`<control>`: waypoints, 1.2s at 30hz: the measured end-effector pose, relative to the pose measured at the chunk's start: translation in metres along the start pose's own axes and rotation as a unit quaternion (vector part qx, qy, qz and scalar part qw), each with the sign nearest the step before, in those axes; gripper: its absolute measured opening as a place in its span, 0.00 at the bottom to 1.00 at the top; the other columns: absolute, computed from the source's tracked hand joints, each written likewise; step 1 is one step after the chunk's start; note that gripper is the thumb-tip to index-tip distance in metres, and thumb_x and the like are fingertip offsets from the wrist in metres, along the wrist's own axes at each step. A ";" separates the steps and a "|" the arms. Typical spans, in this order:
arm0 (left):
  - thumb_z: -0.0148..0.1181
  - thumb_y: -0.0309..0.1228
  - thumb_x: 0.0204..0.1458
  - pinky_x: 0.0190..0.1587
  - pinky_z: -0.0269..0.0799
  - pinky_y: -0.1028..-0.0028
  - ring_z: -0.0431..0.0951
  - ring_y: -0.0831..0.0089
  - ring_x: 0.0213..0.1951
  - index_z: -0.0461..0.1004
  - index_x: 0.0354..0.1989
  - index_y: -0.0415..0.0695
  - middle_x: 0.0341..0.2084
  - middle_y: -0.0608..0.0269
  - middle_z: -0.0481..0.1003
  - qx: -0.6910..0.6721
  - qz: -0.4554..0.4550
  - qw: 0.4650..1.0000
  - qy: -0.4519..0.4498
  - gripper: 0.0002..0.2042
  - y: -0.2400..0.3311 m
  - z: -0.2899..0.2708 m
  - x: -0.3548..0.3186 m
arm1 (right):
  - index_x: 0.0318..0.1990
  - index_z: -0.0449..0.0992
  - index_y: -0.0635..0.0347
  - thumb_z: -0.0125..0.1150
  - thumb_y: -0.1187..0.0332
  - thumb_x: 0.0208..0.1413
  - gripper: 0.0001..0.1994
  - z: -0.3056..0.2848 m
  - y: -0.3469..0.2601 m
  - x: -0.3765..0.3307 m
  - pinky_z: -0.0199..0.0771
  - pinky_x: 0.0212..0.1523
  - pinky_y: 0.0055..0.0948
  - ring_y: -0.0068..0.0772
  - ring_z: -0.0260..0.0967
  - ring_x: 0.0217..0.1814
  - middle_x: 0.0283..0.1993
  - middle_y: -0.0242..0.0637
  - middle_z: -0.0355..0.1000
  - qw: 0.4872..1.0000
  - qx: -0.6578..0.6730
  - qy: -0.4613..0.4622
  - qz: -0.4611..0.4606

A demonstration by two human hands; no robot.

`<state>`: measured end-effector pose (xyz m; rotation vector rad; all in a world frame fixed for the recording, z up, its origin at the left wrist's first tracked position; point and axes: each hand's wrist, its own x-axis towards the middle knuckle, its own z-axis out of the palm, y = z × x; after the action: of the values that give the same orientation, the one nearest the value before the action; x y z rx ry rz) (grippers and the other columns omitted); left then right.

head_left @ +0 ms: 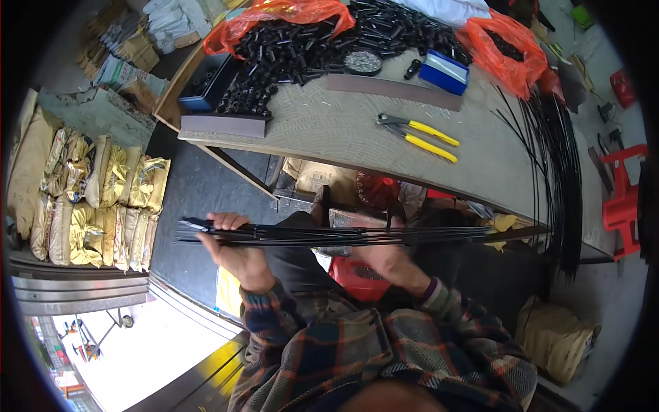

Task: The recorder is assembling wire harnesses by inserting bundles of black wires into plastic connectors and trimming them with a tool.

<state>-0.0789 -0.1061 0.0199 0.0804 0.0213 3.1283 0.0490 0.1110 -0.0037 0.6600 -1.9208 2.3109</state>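
My left hand (237, 255) is closed around the left end of a bundle of long, thin black strips (309, 235), thumb below and fingers over the top. The bundle lies level across my lap and reaches far to the right. Smeared by motion, my right hand (384, 257) is at the middle of the bundle, its fingers not clear. On the table ahead rests a pair of pincers (419, 137) with yellow handles. More black strips (559, 178) hang over the table's right end.
Piles of short black tubular parts (295, 48) cover the table's far side, between orange plastic bags (504, 58). A blue bin (206, 82), a blue-and-white box (445, 72) and a round dish (362, 62) stand there too. Stacked sacks (89, 226) are at left, a red stool (621, 199) at right.
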 end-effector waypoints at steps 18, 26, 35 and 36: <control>0.60 0.21 0.41 0.35 0.66 0.80 0.72 0.74 0.31 0.73 0.33 0.37 0.27 0.60 0.73 0.671 -0.033 0.701 -0.241 0.09 -0.070 0.036 -0.074 | 0.37 0.71 0.65 0.64 0.69 0.45 0.13 0.023 0.025 0.021 0.64 0.30 0.20 0.17 0.64 0.33 0.26 0.28 0.68 0.982 0.117 0.147 0.023; 0.56 0.22 0.47 0.37 0.61 0.85 0.65 0.85 0.33 0.68 0.40 0.38 0.30 0.70 0.67 0.506 -0.082 0.843 -0.163 0.11 -0.084 0.041 -0.073 | 0.27 0.69 0.65 0.63 0.73 0.43 0.08 0.000 -0.024 0.037 0.61 0.33 0.19 0.19 0.61 0.33 0.29 0.31 0.65 0.984 -0.045 0.167 -0.045; 0.62 0.21 0.40 0.34 0.59 0.79 0.66 0.77 0.30 0.72 0.30 0.36 0.25 0.64 0.68 0.372 -0.318 0.819 -0.300 0.08 -0.043 0.020 -0.026 | 0.31 0.73 0.64 0.61 0.71 0.45 0.07 -0.063 -0.046 0.153 0.66 0.37 0.26 0.25 0.67 0.35 0.31 0.35 0.70 0.934 -0.116 -0.246 0.233; 0.63 0.24 0.39 0.33 0.58 0.77 0.65 0.75 0.28 0.72 0.28 0.36 0.24 0.62 0.68 0.396 -0.294 0.830 -0.259 0.08 -0.048 0.025 -0.026 | 0.31 0.74 0.63 0.60 0.71 0.46 0.06 -0.074 -0.035 0.179 0.67 0.36 0.28 0.28 0.68 0.33 0.31 0.35 0.70 0.939 -0.252 -0.175 0.153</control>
<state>-0.0507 -0.0583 0.0424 0.7494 1.0877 2.1833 -0.1234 0.1501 0.0837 0.7930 -2.8121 1.7814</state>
